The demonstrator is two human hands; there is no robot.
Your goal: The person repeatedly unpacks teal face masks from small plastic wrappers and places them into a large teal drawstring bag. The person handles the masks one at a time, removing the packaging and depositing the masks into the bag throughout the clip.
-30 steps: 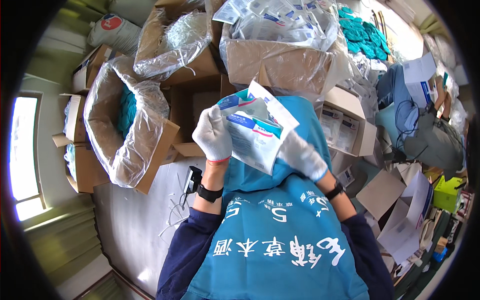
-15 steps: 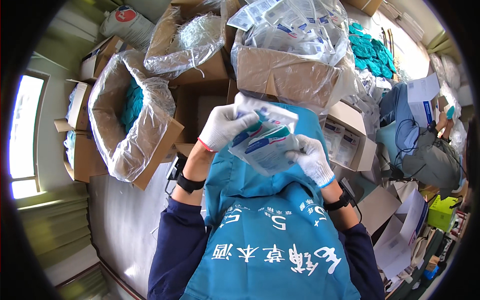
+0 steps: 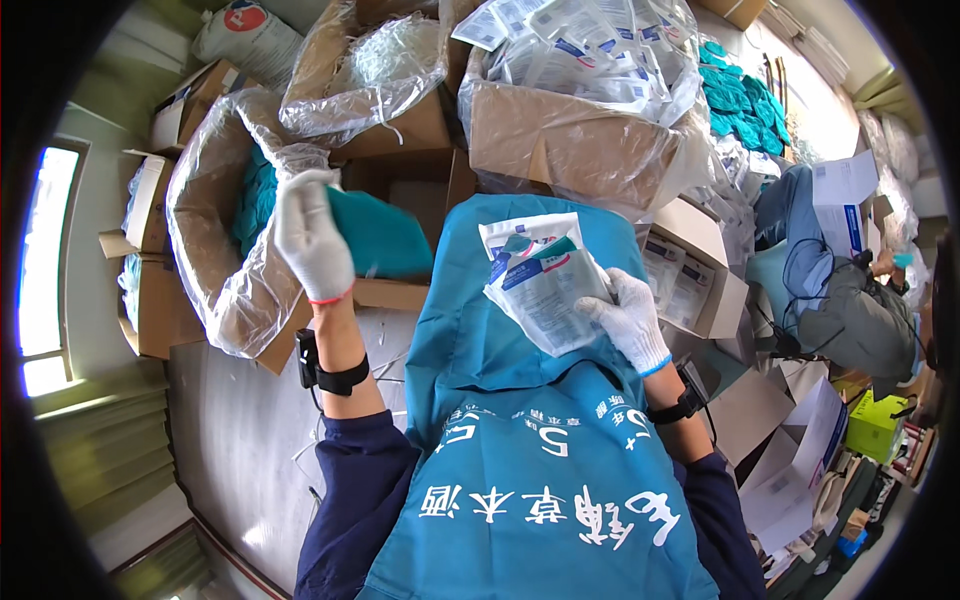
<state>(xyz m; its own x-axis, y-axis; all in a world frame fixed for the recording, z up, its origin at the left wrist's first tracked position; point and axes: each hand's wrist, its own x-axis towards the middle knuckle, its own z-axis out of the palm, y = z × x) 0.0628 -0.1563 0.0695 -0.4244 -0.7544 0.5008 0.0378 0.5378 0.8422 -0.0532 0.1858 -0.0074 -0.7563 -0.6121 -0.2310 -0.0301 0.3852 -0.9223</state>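
White gloves (image 3: 632, 320), black wrist straps (image 3: 345, 379), navy sleeves (image 3: 355, 490) and a white-lettered teal apron (image 3: 560, 468) are worn.

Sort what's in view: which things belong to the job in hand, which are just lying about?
In the job:
teal piece in the left hand, motion-blurred
white packets in the right hand
likely the plastic-lined box of teal pieces
likely the carton heaped with similar packets

Apparently just lying about:
white sack, top left
yellow-green container, far right
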